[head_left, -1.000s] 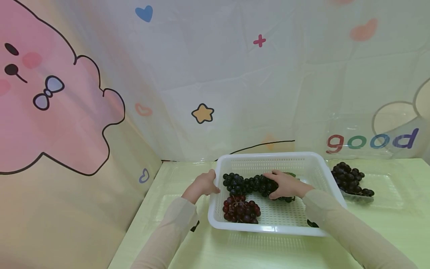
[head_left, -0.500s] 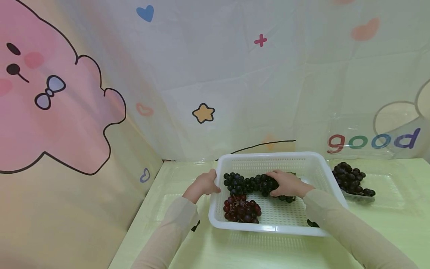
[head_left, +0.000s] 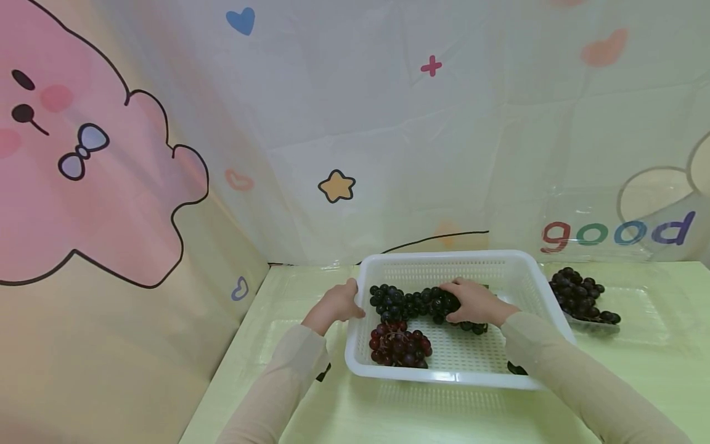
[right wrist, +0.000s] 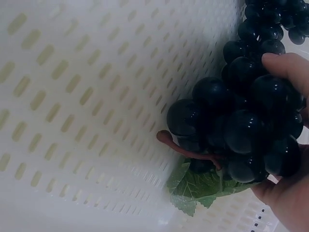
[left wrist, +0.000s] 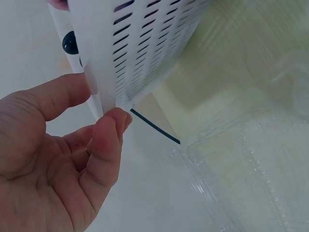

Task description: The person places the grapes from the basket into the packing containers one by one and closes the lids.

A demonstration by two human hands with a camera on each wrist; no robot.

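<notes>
My left hand [head_left: 334, 303] pinches the left rim of a white perforated plastic basket [head_left: 444, 377]. In the left wrist view, thumb and fingers of the left hand [left wrist: 58, 159] meet on either side of that rim. Inside the basket, my right hand [head_left: 478, 303] grips a bunch of black grapes [head_left: 435, 302]. Seen from the right wrist, this bunch of grapes [right wrist: 241, 128] has a brown stem [right wrist: 186, 149] and a green leaf [right wrist: 198, 188]. More black grapes [head_left: 388, 301] lie at the basket's left, with a bunch of red grapes [head_left: 399, 346] in front of them.
Right of the basket, dark grapes [head_left: 574, 293] lie at a clear plastic tray [head_left: 638, 314]. Clear plastic [left wrist: 241, 159] also lies on the table left of the basket. A small dark item [head_left: 517, 369] shows under the right forearm. A printed curtain [head_left: 388, 135] hangs behind.
My right hand has shifted very slightly on the black grapes, and less of the leaf shows behind it. The left hand stays on the rim, and the basket keeps its place.
</notes>
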